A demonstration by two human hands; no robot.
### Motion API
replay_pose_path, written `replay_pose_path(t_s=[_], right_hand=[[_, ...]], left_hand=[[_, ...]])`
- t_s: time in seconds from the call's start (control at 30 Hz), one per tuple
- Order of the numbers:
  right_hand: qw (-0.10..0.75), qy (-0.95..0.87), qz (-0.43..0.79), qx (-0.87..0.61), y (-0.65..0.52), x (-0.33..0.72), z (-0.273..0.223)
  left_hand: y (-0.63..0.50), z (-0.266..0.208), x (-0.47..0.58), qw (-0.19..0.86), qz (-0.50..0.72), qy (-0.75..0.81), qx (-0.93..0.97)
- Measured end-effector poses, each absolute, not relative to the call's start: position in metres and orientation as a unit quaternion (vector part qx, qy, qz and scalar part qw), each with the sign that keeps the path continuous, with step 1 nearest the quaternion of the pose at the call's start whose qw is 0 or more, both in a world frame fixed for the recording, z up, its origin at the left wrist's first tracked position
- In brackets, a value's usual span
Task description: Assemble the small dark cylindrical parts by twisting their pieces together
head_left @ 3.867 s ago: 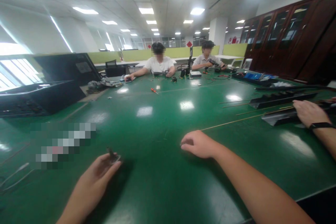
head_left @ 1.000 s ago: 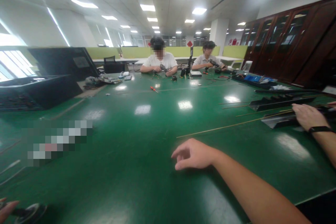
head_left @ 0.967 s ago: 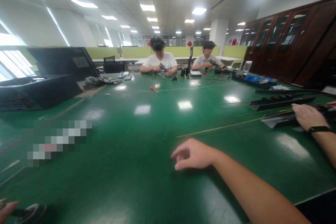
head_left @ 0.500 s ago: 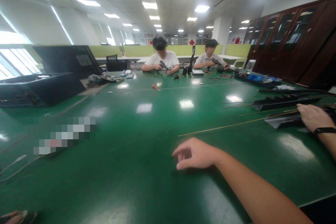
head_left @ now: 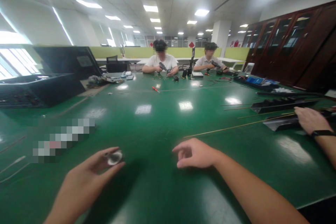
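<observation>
Pinching a small round part [head_left: 115, 158] between thumb and fingers, your left hand [head_left: 81, 178] was over the green table [head_left: 157, 122], to the left of the thin brass-coloured rod [head_left: 223, 128] and nearer you than it. The part's pale, rounded face showed in your grasp. Your right hand [head_left: 198, 154] was released and loosely curled, thumb and forefinger apart, just on your side of the rod's left end; whether it touched the rod could not be told. A black channel piece [head_left: 282, 123] lay near the rod's right end, where another person's hand [head_left: 312, 119], wearing a dark wristband [head_left: 324, 133], rested. An orange screwdriver [head_left: 155, 89] lay well beyond the rod, to its left.
</observation>
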State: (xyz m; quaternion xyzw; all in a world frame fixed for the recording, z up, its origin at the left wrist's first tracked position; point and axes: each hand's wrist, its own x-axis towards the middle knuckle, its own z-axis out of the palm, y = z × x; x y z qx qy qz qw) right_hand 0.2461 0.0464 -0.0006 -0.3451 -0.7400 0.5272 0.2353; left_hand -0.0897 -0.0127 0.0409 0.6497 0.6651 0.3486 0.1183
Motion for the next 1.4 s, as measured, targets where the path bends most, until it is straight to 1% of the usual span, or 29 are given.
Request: replay_pose_path(t_s=[0.07,0.13,0.27,0.43,0.53,0.7,0.87,1.03,1.4], right_hand=[[0.260,-0.729,0.528,-0.351,0.050,0.248,-0.003],[0.277,-0.723,0.521,-0.359,0.053,0.250,-0.006],[0.281,-0.736,0.504,-0.353,0.057,0.253,-0.008],[0.286,-0.741,0.491,-0.358,0.056,0.251,-0.010],[0.278,-0.762,0.453,-0.371,0.052,0.250,-0.006],[0.264,-0.816,0.343,-0.384,0.044,0.248,0.006],[0.293,-0.822,0.292,-0.391,0.043,0.249,0.006],[0.305,-0.846,0.244,-0.363,0.045,0.251,0.003],[0.301,-0.856,0.237,-0.347,0.044,0.250,0.004]], left_hand=[[0.006,0.039,-0.054,0.190,0.344,0.617,0.682],[0.020,0.040,-0.016,0.227,0.347,0.539,0.733],[0.032,0.037,0.029,0.230,0.343,0.432,0.802],[0.032,0.013,0.021,0.186,0.334,0.363,0.850],[0.033,0.005,0.013,0.175,0.343,0.357,0.851],[0.034,0.008,0.013,0.170,0.375,0.375,0.831],[0.033,0.006,0.013,0.162,0.379,0.371,0.832],[0.032,0.004,0.014,0.162,0.380,0.374,0.830],[0.030,0.001,0.019,0.173,0.378,0.370,0.831]])
